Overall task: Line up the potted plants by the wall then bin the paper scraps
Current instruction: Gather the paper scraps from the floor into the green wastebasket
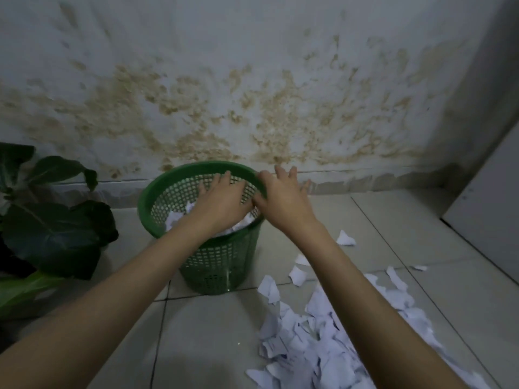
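Hovering over the green mesh bin (202, 242), both hands (222, 200) (283, 200) are spread, empty; torn paper scraps (323, 341), light and limp, are best gathered in bunched handfuls.

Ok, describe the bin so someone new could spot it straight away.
Find the stained white wall and follow it down to the tiled floor. The bin stands there, right of the leafy plant and beyond the paper scraps. It is the only green lattice basket, round, with both hands over its mouth.
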`<action>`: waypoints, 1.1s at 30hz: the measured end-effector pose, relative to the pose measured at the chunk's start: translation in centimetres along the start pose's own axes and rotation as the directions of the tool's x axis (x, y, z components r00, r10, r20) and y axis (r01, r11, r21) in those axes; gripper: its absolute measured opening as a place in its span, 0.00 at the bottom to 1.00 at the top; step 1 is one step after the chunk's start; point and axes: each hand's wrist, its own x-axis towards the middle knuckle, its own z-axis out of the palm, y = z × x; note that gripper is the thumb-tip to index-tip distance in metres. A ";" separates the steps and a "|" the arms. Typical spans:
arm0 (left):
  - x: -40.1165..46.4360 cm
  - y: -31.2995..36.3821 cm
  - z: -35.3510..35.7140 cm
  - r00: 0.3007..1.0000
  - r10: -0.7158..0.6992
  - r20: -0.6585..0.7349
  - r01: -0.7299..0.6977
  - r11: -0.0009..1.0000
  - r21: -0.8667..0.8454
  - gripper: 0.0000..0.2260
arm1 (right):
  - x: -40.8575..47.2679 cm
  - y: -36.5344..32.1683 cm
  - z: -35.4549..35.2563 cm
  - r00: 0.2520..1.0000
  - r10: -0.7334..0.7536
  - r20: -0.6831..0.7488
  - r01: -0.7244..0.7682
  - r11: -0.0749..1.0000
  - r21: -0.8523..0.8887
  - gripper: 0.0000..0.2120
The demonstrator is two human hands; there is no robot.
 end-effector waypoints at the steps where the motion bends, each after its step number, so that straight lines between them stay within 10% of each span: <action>1: -0.2 1.2 0.3 0.998 0.050 -0.029 -0.051 0.998 -0.025 0.23 | -0.8 1.2 -0.4 0.999 0.030 -0.028 -0.030 0.999 0.034 0.21; 6: -2.3 8.1 4.6 0.899 0.357 -0.256 -0.411 0.889 -0.204 0.18 | -7.3 10.8 0.8 0.958 0.264 -0.110 -0.234 0.944 0.233 0.18; 13: -5.9 12.6 17.0 0.713 0.694 0.098 -0.665 0.714 -0.221 0.33 | -20.6 19.6 8.7 0.784 0.591 0.188 -0.613 0.784 0.094 0.19; 16: -7.9 11.7 20.4 0.746 0.610 0.266 -0.575 0.792 -0.206 0.40 | -24.6 17.9 11.8 0.743 0.634 0.214 -0.652 0.758 0.021 0.26; 20: -9.8 9.1 23.1 0.952 0.302 0.054 -0.268 0.903 -0.336 0.37 | -28.7 17.7 14.2 0.536 0.840 -0.082 -0.795 0.535 0.285 0.29; 24: -10.8 7.1 24.9 0.997 -0.058 0.042 0.070 0.902 -0.426 0.25 | -30.4 19.3 15.2 0.346 0.937 -0.035 -0.876 0.336 0.346 0.37; 33: -14.3 10.8 26.1 0.984 0.092 0.151 0.020 0.789 -0.614 0.28 | -26.8 15.3 16.5 0.595 0.801 0.062 -0.711 0.489 0.506 0.34</action>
